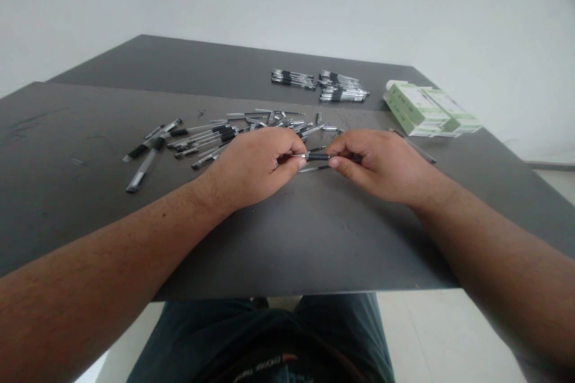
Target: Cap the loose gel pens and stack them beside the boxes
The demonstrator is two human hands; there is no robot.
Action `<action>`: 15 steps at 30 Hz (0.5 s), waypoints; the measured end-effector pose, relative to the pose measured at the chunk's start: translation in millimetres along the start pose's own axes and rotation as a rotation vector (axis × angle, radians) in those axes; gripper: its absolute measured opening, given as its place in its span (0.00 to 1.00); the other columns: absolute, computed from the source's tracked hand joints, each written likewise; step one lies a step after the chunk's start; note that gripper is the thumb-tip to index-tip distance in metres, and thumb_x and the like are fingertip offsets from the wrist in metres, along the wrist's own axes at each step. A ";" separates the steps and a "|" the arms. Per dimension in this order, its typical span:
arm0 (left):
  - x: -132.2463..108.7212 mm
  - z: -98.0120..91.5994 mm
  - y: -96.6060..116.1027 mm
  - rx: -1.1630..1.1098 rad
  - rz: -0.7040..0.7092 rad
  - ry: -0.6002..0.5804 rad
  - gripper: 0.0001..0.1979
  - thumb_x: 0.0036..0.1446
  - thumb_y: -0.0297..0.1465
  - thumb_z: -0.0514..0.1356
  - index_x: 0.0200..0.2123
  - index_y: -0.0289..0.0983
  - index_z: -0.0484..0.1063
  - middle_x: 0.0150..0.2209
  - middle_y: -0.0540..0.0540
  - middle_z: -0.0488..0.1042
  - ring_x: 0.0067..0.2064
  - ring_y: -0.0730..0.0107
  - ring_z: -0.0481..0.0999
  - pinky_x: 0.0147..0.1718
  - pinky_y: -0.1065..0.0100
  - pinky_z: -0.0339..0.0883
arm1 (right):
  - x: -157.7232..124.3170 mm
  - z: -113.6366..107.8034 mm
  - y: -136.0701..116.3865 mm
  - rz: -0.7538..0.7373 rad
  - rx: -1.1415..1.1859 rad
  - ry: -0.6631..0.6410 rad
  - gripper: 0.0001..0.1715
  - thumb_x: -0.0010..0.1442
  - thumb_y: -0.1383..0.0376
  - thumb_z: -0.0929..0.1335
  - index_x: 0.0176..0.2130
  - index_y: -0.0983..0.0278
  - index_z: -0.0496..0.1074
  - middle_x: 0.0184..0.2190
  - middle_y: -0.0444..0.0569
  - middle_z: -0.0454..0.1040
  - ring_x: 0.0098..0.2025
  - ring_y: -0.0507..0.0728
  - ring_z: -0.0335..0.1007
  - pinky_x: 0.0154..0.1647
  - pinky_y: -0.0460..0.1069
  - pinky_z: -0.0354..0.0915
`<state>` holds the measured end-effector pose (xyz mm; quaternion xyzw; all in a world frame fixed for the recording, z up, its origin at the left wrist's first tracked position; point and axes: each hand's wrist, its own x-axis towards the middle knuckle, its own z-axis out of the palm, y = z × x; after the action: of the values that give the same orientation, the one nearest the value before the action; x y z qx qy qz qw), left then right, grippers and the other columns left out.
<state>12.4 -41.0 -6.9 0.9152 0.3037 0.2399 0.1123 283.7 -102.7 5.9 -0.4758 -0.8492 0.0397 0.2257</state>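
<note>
Between my hands a pen (318, 157) with a black grip lies level, a little above the table. The thumb and fingers of my left hand (265, 161) pinch its left end. My right hand (377, 163) is closed on its other end, so both ends are partly hidden by fingers. Just behind my left hand spreads a loose heap of pen parts (211, 139), clear barrels with black grips and thin refills. A thin refill (314, 168) rests on the table under the held pen.
Several pens (150, 155) lie apart at the left. Farther back are bundled pens (293, 79) and a second pile of pens (344, 87). Green and white boxes (420, 111) stand at the right rear. The grey table (314, 239) ends close to my lap.
</note>
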 end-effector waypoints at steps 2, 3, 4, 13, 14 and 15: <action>-0.5 0.8 -0.6 -0.002 0.004 0.007 0.13 0.72 0.36 0.60 0.49 0.41 0.85 0.42 0.44 0.87 0.44 0.58 0.84 0.49 0.60 0.75 | -0.1 0.6 0.5 -0.008 0.001 0.003 0.08 0.73 0.61 0.71 0.46 0.59 0.83 0.36 0.47 0.85 0.35 0.58 0.76 0.37 0.51 0.63; -0.8 1.3 -0.9 -0.004 0.003 0.011 0.13 0.72 0.36 0.60 0.49 0.41 0.85 0.42 0.44 0.87 0.44 0.58 0.84 0.49 0.60 0.75 | -0.1 1.0 0.9 -0.012 0.001 0.006 0.08 0.73 0.61 0.71 0.46 0.59 0.83 0.36 0.47 0.85 0.35 0.58 0.76 0.37 0.50 0.63; -1.1 1.7 -1.2 -0.007 0.003 0.017 0.13 0.72 0.36 0.61 0.50 0.41 0.85 0.43 0.44 0.87 0.44 0.58 0.84 0.49 0.61 0.75 | -0.2 1.4 1.2 -0.017 0.001 0.008 0.08 0.73 0.62 0.71 0.46 0.60 0.83 0.36 0.47 0.85 0.35 0.57 0.76 0.37 0.50 0.63; -0.4 3.7 -4.3 0.020 0.054 0.005 0.11 0.71 0.34 0.61 0.47 0.40 0.84 0.41 0.45 0.86 0.45 0.59 0.84 0.49 0.61 0.74 | -0.6 1.9 0.6 -0.040 0.003 -0.009 0.09 0.73 0.62 0.71 0.45 0.60 0.82 0.35 0.47 0.84 0.34 0.57 0.75 0.37 0.50 0.62; -0.6 3.7 -4.7 0.023 0.065 0.006 0.11 0.72 0.34 0.60 0.47 0.40 0.84 0.41 0.45 0.86 0.45 0.59 0.84 0.49 0.61 0.74 | -0.6 1.6 0.2 -0.035 0.002 -0.015 0.09 0.73 0.62 0.71 0.46 0.60 0.82 0.35 0.47 0.84 0.34 0.57 0.75 0.37 0.50 0.62; -0.8 3.7 -5.0 0.025 0.076 0.008 0.11 0.72 0.34 0.60 0.47 0.40 0.84 0.41 0.44 0.86 0.46 0.58 0.84 0.49 0.61 0.74 | -0.7 1.3 -0.2 -0.031 0.000 -0.020 0.09 0.73 0.62 0.70 0.46 0.60 0.82 0.35 0.47 0.85 0.34 0.57 0.75 0.37 0.50 0.62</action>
<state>11.2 -37.8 -12.1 0.9263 0.2724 0.2440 0.0903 283.2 -103.2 4.5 -0.4622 -0.8586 0.0406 0.2178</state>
